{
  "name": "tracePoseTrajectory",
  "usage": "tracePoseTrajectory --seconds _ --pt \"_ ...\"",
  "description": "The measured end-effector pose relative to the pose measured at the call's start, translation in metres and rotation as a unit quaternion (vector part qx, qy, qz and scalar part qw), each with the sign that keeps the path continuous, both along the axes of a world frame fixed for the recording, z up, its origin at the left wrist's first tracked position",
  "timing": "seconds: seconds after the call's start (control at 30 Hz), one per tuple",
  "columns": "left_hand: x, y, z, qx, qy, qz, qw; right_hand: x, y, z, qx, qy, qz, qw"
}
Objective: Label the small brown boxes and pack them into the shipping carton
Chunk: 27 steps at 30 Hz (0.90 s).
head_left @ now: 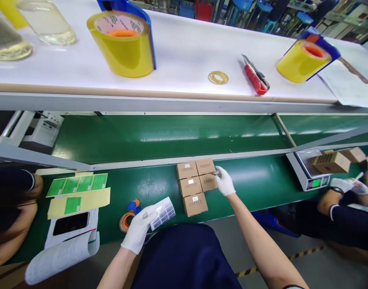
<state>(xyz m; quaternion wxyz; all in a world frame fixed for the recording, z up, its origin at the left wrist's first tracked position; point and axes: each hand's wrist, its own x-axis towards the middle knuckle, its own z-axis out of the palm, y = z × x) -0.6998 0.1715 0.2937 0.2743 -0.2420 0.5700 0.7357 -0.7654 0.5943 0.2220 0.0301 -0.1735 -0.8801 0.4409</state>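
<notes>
My left hand (138, 226), in a white glove, holds a sheet of small pale labels (163, 213) above the near edge of the green bench. My right hand (225, 182), also gloved, has its fingers closed on a thin grey tool too small to identify, at the right side of a small brown carton (208, 182). Several such cartons stand together in two columns. White labels show on the left column's cartons, such as the front carton (195, 205); the right column's back carton (205, 165) shows none.
An orange tape roll on a blue dispenser (127, 220) lies beside my left hand. Left are green cards (77, 184) and a phone (71, 223). A scale (314, 182) and a co-worker's gloved hands (349, 185) are right. The upper shelf holds yellow tape (126, 54) and a red cutter (256, 78).
</notes>
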Motion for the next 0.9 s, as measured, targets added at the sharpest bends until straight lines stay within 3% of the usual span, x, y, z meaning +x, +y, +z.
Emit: tracePoseTrajectory --seconds 0.17,0.33,0.53,0.9 --pt "-0.004 0.032 0.008 -0.002 -0.023 0.053 0.998 -0.074 0.028 -0.017 -0.009 0.008 0.086 0.996" --pt "-0.001 0.055 0.012 -0.023 -0.061 0.088 0.994 -0.115 0.035 -0.043 -0.044 -0.013 0.113 0.993" --pt "-0.003 0.069 0.018 -0.044 -0.096 0.109 0.988 -0.127 0.035 -0.058 -0.074 -0.029 0.131 0.988" --pt "-0.012 0.084 0.027 -0.031 -0.142 0.144 0.979 -0.126 0.031 -0.062 -0.063 -0.033 0.128 0.989"
